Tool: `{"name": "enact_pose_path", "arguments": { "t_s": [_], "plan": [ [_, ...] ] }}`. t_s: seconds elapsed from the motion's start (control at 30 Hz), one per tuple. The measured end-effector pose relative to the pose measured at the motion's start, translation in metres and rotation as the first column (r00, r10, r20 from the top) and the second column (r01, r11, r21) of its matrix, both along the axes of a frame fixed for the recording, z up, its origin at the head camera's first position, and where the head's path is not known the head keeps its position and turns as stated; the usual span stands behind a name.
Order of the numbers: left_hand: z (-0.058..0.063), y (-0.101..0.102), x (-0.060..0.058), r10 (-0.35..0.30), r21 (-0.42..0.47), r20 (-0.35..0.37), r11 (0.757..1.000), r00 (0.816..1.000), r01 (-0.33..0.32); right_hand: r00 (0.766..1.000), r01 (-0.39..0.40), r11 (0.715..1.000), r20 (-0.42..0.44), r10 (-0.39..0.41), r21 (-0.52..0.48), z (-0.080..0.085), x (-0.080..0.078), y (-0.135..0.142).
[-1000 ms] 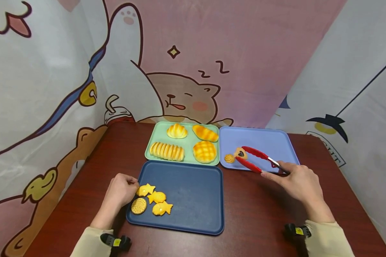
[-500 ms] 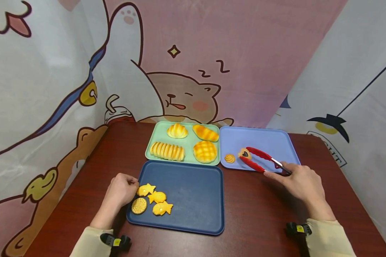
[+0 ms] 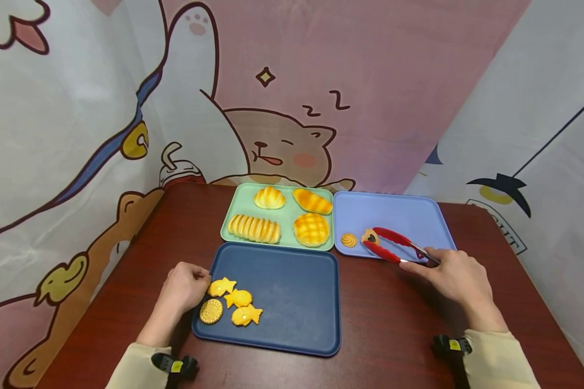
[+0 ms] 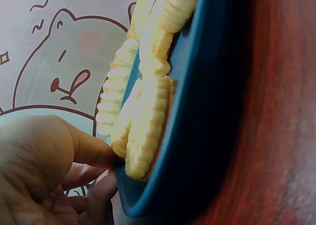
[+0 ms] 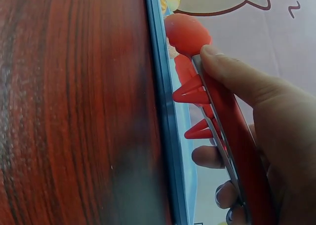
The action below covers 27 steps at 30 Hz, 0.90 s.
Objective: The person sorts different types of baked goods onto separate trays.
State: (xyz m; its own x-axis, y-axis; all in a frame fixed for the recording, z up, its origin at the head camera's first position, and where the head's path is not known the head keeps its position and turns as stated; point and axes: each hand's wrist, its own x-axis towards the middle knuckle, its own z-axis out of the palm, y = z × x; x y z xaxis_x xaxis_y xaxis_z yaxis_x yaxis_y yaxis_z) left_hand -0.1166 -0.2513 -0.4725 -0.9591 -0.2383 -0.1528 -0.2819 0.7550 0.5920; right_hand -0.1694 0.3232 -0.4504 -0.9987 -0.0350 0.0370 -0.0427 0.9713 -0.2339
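Red tongs [image 3: 394,236] partly cover the dark-centred cookie [image 3: 369,235].

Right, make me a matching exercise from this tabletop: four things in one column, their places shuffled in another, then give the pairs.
Things:
1. Red tongs
2. Swirl cookie
3. Croissant
4. Fish-shaped cookies

Places:
A. On the green tray
B. On the dark blue tray
C. In the grip of the right hand
D. On the light blue tray

Pairs: 1-C, 2-D, 3-A, 4-B
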Motion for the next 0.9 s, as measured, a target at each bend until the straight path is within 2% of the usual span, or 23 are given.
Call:
{"name": "enact_pose_path", "arguments": {
  "t_s": [0.33, 0.57, 0.73, 0.9],
  "plan": [
    [0.001, -0.001, 0.0, -0.001, -0.008, -0.002, 1.0, 1.0, 0.001, 1.0, 0.006, 1.0, 0.003, -0.006, 0.002, -0.001, 0.002, 0.0],
    [0.001, -0.002, 0.0, -0.003, -0.02, -0.004, 1.0, 1.0, 0.003, 1.0, -0.006, 1.0, -0.024, 0.006, -0.025, -0.002, 0.007, -0.01],
    [0.0, -0.002, -0.001, -0.001, -0.017, -0.005, 1.0, 1.0, 0.001, 0.996, -0.031, 0.997, -0.087, 0.025, -0.064, 0.0, 0.016, -0.024],
    [0.0, -0.001, -0.002, -0.002, -0.017, -0.002, 1.0, 1.0, 0.002, 0.982, -0.069, 0.991, -0.182, 0.047, -0.117, 0.003, 0.027, -0.042]
  ]
}}
